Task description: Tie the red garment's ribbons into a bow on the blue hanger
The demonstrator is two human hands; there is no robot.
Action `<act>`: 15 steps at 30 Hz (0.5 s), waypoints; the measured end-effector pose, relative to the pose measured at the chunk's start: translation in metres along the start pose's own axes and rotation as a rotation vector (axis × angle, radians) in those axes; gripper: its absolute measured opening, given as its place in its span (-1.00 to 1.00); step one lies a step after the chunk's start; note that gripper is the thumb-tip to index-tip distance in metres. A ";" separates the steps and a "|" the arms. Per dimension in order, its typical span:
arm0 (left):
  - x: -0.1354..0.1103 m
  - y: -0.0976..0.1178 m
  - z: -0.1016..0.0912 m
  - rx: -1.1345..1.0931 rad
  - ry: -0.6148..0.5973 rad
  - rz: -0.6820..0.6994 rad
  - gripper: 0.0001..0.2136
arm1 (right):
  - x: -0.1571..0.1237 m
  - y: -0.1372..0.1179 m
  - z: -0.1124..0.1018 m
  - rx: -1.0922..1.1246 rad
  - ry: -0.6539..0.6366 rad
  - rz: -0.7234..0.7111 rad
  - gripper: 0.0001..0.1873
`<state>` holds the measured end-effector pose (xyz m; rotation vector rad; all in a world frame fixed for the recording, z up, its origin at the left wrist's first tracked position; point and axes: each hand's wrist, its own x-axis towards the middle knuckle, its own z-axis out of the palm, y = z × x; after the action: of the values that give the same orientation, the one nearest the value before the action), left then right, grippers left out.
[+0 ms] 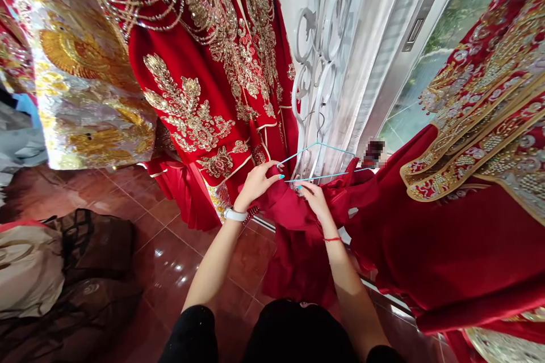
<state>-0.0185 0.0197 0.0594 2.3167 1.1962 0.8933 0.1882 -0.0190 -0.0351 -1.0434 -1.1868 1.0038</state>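
A dark red garment [292, 212] hangs in loose folds from a thin light-blue hanger [300, 152]. The hanger's hook is up against a white scrolled metal grille. My left hand [260, 182], with a white band at its wrist, has thumb and fingers closed on the cloth at the hanger's left end. Just below the hanger's bottom bar, my right hand [314, 197] pinches the upper edge of the same garment. Its fingertips are partly hidden by cloth. Whether the garment is a skirt or a top cannot be made out.
A red jacket [204, 68] with gold embroidery hangs at the left, beside a gold-and-white patterned garment [91, 85]. More red embroidered clothing [426, 244] hangs at the right. The white grille [304, 39] and a window stand behind. Brown bags [97, 244] lie on the tiled floor [170, 255].
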 end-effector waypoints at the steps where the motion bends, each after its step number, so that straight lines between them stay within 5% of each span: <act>1: 0.001 0.000 -0.001 -0.005 0.018 -0.008 -0.69 | -0.009 -0.004 -0.016 -0.013 0.029 0.019 -0.69; 5: 0.001 0.003 -0.001 -0.023 0.152 0.086 -0.61 | -0.044 -0.011 -0.096 -0.011 0.197 0.065 -0.62; 9: -0.004 0.025 0.025 0.028 0.686 0.179 -0.74 | -0.047 -0.003 -0.171 -0.169 0.647 -0.082 -0.52; 10: -0.004 0.034 0.036 0.030 0.722 0.219 -0.80 | -0.042 -0.001 -0.185 -0.220 0.694 -0.120 -0.48; 11: -0.001 0.044 0.049 0.028 0.668 0.277 -0.84 | -0.035 0.000 -0.196 -0.263 0.702 -0.147 -0.44; 15: 0.029 0.084 0.101 0.026 0.094 0.417 -0.66 | -0.012 0.003 -0.215 -0.348 0.497 -0.139 -0.41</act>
<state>0.1122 -0.0086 0.0458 2.6207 0.7690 1.1390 0.4007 -0.0494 -0.0568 -1.3661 -1.0156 0.3950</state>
